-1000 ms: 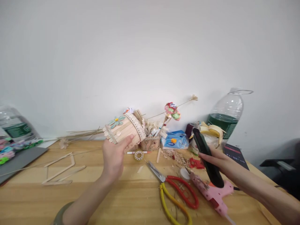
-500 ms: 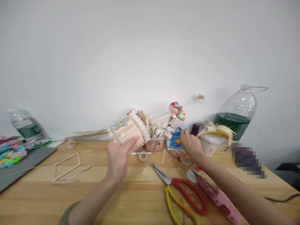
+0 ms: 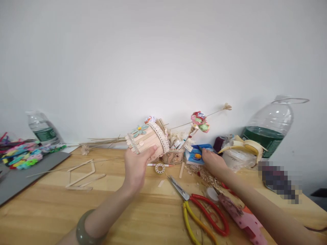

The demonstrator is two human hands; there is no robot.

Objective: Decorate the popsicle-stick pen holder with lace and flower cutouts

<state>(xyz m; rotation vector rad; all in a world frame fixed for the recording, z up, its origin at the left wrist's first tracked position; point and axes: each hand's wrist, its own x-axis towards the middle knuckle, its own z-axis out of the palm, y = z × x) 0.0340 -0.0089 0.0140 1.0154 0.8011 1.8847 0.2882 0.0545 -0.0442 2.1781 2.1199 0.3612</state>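
Note:
My left hand (image 3: 137, 165) grips a pot made of ice-lolly sticks (image 3: 149, 139), tilted on its side above the table, with a lace band and a teal paper flower on it. My right hand (image 3: 212, 160) reaches to the back of the table and rests on a blue tissue pack (image 3: 194, 154). Its fingers are curled at the pack's edge, and whether they grip it I cannot make out. A small wooden holder with paper flowers (image 3: 176, 153) stands between the two hands.
Red and yellow scissors (image 3: 198, 211) and a pink glue gun (image 3: 241, 217) lie at the front right. A big plastic bottle (image 3: 268, 129), a banana peel (image 3: 245, 145), loose sticks (image 3: 81, 173), a small bottle (image 3: 43, 131) and a grey tray with coloured pieces (image 3: 20, 160) surround the wooden table (image 3: 127, 217).
My right hand let go of the dark green object it held a second ago and moved left and back to the tissue pack. The left hand kept holding the stick pot.

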